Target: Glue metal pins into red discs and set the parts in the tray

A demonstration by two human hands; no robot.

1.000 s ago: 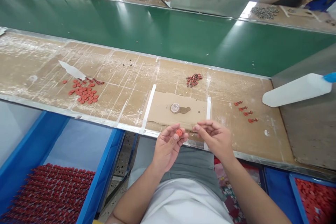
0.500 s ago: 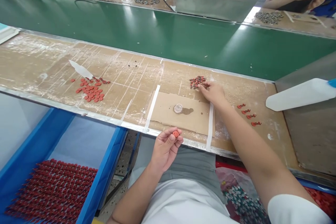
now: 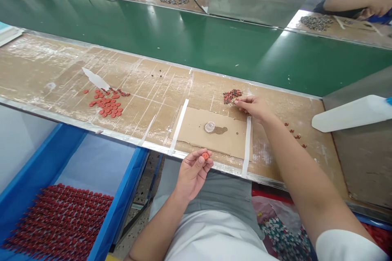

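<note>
My left hand (image 3: pixel 193 171) pinches a small round red disc (image 3: pixel 205 155) between thumb and fingers, just off the table's front edge. Beside a pile of small red-and-black figures (image 3: pixel 232 95), my right hand (image 3: pixel 251 107) has its thumb and fingertips pressed together; whatever is between them is too small to make out. Between the hands, a small clear round cup (image 3: pixel 210 127) stands on a taped cardboard sheet (image 3: pixel 192 128), next to a dark wet stain. More red discs (image 3: pixel 107 107) lie loose on the left of the table.
A white bottle (image 3: pixel 349 113) juts in from the right. Partly behind my right arm are several small figures on red bases (image 3: pixel 297 136). A blue bin (image 3: pixel 124 195) at lower left holds rows of red pieces. Beyond the green belt (image 3: pixel 183 36), other people's hands work.
My right hand has drawn slightly right from the figure pile's edge, its fingertips now closer together. My left hand still holds the red disc in place. The view has shifted a little.
</note>
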